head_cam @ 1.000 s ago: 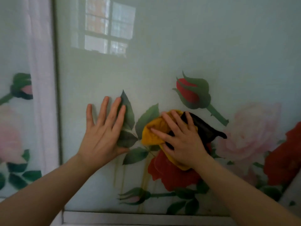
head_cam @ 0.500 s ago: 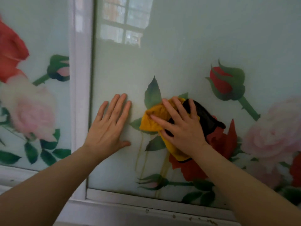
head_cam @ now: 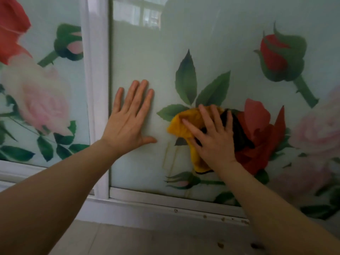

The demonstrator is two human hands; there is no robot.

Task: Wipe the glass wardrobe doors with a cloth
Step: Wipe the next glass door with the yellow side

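crumpled yellow and black cloth [head_cam: 185, 124] under right hand [head_cam: 213, 142], fingers spread flat, left hand [head_cam: 128, 122] flat on rose-printed glass door [head_cam: 211, 43], fingers straight

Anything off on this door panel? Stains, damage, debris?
Yes. Yellowish drip streaks run down the glass door just below the cloth under the right hand. Brown specks dot the bottom rail. No cracks visible.

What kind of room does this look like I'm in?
Probably a bedroom at home: rose-printed glass wardrobe doors set in a white frame, a window reflection in the glass, and a bare floor below.
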